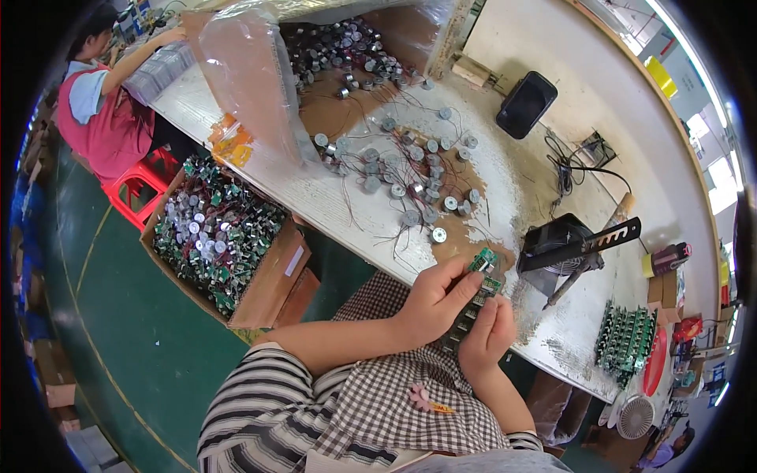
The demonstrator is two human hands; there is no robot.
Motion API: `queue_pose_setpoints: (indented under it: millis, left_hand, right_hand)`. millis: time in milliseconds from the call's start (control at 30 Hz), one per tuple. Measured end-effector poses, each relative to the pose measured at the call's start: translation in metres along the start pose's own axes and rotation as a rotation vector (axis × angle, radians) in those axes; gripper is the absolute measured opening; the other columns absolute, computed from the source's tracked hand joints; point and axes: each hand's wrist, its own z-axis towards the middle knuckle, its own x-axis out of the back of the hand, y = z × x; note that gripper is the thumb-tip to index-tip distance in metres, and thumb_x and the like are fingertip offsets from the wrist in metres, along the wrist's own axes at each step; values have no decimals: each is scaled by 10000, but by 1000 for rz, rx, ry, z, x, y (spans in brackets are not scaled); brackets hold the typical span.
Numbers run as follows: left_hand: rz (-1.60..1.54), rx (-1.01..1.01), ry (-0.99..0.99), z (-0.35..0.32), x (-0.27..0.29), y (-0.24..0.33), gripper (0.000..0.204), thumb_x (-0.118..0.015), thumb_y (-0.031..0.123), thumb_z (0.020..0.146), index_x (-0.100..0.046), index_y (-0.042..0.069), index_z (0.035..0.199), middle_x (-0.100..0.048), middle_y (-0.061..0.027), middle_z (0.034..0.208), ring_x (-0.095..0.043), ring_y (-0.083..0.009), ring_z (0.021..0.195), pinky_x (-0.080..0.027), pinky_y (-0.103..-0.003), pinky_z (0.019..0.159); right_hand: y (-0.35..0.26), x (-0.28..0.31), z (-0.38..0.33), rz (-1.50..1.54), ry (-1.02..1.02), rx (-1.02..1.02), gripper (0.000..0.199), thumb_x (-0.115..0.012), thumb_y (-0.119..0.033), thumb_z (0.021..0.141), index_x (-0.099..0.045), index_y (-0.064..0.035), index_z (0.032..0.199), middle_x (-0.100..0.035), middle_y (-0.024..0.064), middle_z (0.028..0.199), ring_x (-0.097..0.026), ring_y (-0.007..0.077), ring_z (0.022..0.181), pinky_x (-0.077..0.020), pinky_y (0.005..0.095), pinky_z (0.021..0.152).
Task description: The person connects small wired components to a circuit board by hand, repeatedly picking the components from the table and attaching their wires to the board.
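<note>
A panel strip of small green circuit boards (485, 260) with dark parts along it slants up from my lap over the table's front edge. Fingers and thumb of my left hand (434, 306) are closed on its upper part. Lower down, my right hand (486, 339) pinches the same strip from the right side. My fingers cover part of it. Just beyond the strip, small round silver motors (430, 185) with thin dark wires lie loose on the white tabletop (359, 232).
Left of my lap, a carton (272, 288) holds wired boards and motors. An opened, plastic-lined box (244, 71) of motors stands at the back. A fan (556, 236) and black slotted bar (583, 246) sit to the right, before stacked green boards (625, 340). A co-worker (106, 118) sits far left.
</note>
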Motion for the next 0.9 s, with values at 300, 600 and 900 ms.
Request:
queue_pose_setpoints:
  millis: [300,600,900]
  left_hand:
    - [-392,402,-134,13,15,0,202,-467,199,970,-586,38,995,-519,48,729,-442,-27,640,-355,-187,556]
    - [-13,79,-54,10,7,-5,193,-477,173,971,-583,12,973,-565,49,778,-445,-5,713,-379,-182,618]
    - [-209,280,-76,5,-4,10,214,-479,244,982,-559,54,924,-503,64,737,-420,-11,637,-339,-181,546]
  right_hand:
    - [5,3,17,-55,-21,75,187,-452,-84,950,-590,31,900,-593,140,716,-567,243,607,-422,326,546]
    - [5,-7,1,12,4,-5,183,-432,-97,960,-562,30,942,-554,122,697,-518,202,583,-400,324,540]
    - [8,11,22,-6,-26,-51,186,-474,-121,949,-578,33,935,-566,131,646,-559,225,540,-418,317,508]
